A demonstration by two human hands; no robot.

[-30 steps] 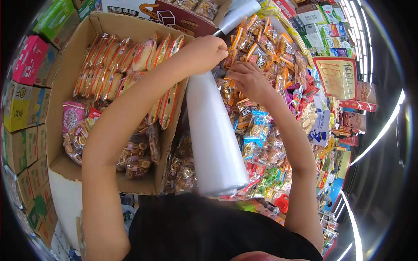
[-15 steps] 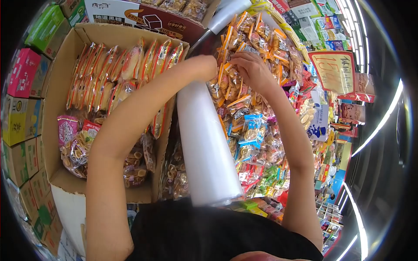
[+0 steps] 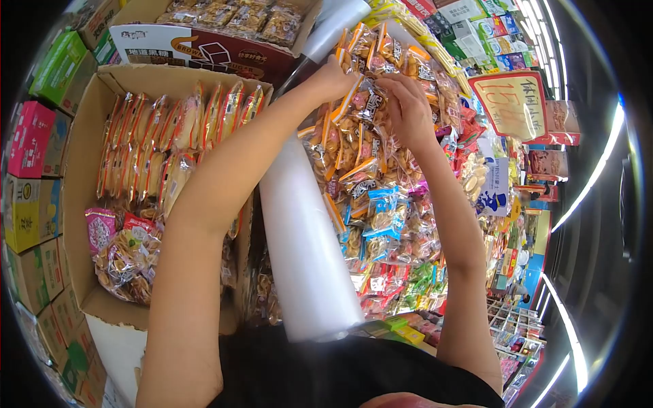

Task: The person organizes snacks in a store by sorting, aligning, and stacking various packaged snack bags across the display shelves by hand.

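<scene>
The left hand (image 3: 338, 83) had its fingers bunched at the upper edge of an orange-edged packet (image 3: 367, 102), though whether they were clamped on it could not be told. At three o'clock from it, the right hand (image 3: 413, 112) bent over the same heap, its fingers curled; whether the tips met or gripped anything could not be told. The two hands were near each other, probably so that both could work at such small packets. The orange-edged packet lay between them and a little below, on others of its kind. At six o'clock from the hands were blue packets (image 3: 384, 214); at seven, a thick clear plastic roll (image 3: 309, 251) lay lengthwise beneath the left forearm, and at eleven was another roll (image 3: 337, 27). At eight o'clock stood an open cardboard box (image 3: 81, 170), its flat packets (image 3: 143, 122) on edge in rows, likely to fit more in. A printed carton (image 3: 153, 47) stood at ten o'clock. At three o'clock, beyond the right hand, a handwritten card (image 3: 503, 107) was raised above the goods, presumably to be easily read.
</scene>
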